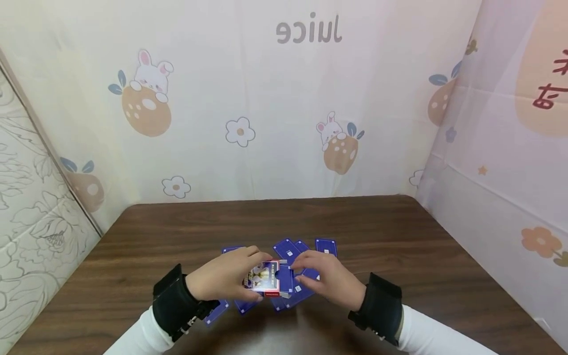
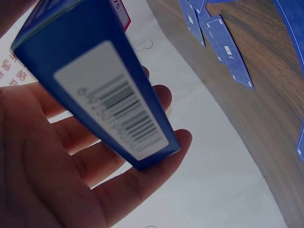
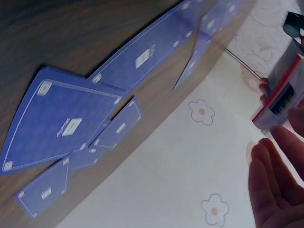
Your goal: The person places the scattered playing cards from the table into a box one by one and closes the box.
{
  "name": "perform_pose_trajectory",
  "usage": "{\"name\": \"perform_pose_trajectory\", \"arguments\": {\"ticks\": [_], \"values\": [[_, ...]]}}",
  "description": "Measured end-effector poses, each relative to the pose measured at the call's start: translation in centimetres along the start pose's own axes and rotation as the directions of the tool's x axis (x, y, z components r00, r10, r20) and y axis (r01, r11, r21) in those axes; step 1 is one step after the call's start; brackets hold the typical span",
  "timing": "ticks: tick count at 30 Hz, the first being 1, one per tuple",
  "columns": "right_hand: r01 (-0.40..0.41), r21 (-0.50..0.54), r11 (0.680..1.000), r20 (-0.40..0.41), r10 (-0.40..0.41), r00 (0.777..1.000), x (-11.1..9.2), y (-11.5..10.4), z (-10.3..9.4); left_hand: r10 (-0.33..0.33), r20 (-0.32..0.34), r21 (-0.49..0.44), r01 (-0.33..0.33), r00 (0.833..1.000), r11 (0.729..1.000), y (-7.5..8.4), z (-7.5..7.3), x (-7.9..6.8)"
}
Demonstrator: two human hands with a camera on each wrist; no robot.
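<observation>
My left hand (image 1: 230,275) grips a small playing-card box (image 1: 265,277), thumb along the near side and fingers along the far side. A picture with red edging covers its top face; the right end shows blue, with pale tabs sticking out. In the left wrist view, the box's blue end bears a white barcode label (image 2: 114,102). My right hand (image 1: 330,277) hovers just right of that end, fingers bent loosely and thumb apart from them. I see nothing held in it; whether a fingertip touches the box is unclear. Blue-backed playing cards (image 3: 66,123) lie beneath both hands.
Several more blue cards (image 1: 326,245) are spread about the brown wooden table (image 1: 186,222), some overlapping. A printed cloth (image 1: 284,158) hangs behind the table's far edge, with further cloth at both sides. Each wrist wears a black band (image 1: 177,305).
</observation>
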State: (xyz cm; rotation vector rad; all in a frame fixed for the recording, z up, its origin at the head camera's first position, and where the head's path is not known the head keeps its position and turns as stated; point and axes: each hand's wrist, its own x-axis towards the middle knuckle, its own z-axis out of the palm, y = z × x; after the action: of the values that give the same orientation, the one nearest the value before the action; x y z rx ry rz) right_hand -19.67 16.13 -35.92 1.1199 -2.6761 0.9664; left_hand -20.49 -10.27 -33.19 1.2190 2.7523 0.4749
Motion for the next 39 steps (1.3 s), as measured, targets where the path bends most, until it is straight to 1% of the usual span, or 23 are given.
{"name": "perform_pose_trajectory", "arguments": {"ticks": [2, 5, 8, 11, 13, 18, 21, 25, 29, 32, 35, 39], "values": [[0.005, -0.02, 1.0, -0.006, -0.005, 1.0, -0.2, -0.1, 0.4, 0.004, -0.001, -0.002, -0.004, 1.0, 1.0, 0.0, 0.1, 0.0], [0.031, -0.068, 0.997, -0.025, -0.033, 0.999, -0.3, -0.3, 0.7, 0.005, -0.006, -0.003, -0.005, 1.0, 1.0, 0.0, 0.1, 0.1], [0.088, -0.115, 0.989, -0.042, -0.093, 0.995, -0.4, -0.4, 1.0, 0.002, -0.006, -0.01, -0.002, 1.0, 1.0, 0.1, 0.1, 0.1], [0.137, -0.157, 0.978, -0.039, -0.145, 0.989, -0.4, -0.4, 1.3, 0.0, -0.005, -0.018, -0.001, 1.0, 1.0, 0.1, 0.1, 0.1], [0.161, -0.168, 0.972, -0.032, -0.169, 0.985, -0.3, -0.5, 1.5, 0.001, -0.006, -0.024, -0.002, 1.0, 1.0, 0.1, 0.1, 0.1], [0.181, -0.171, 0.969, -0.015, -0.186, 0.982, -0.2, -0.6, 1.8, 0.015, -0.015, -0.018, -0.015, 1.0, 1.0, 0.0, 0.2, 0.2], [0.163, -0.139, 0.977, 0.0, -0.165, 0.986, -0.2, -0.8, 1.8, 0.022, -0.024, -0.015, -0.022, 0.999, 1.0, 0.0, 0.2, 0.2], [0.113, -0.03, 0.993, 0.015, -0.112, 0.994, -0.1, -0.9, 1.7, 0.024, -0.033, -0.005, -0.024, 0.999, 1.0, -0.1, 0.2, 0.2], [0.076, 0.046, 0.996, 0.029, -0.077, 0.997, -0.2, -0.9, 1.8, 0.018, -0.036, -0.004, -0.019, 0.999, 1.0, -0.1, 0.2, 0.1], [0.058, 0.086, 0.995, 0.013, -0.06, 0.998, -0.2, -0.9, 1.9, 0.018, -0.04, -0.008, -0.019, 0.999, 1.0, -0.1, 0.2, 0.0], [0.069, 0.123, 0.99, -0.028, -0.066, 0.997, -0.2, -0.7, 2.0, 0.028, -0.047, -0.001, -0.028, 0.999, 1.0, -0.1, 0.1, 0.0], [0.122, 0.13, 0.984, -0.077, -0.112, 0.991, -0.1, -0.5, 1.8, 0.033, -0.06, 0.015, -0.032, 0.998, 0.999, -0.1, -0.1, 0.0]]}}
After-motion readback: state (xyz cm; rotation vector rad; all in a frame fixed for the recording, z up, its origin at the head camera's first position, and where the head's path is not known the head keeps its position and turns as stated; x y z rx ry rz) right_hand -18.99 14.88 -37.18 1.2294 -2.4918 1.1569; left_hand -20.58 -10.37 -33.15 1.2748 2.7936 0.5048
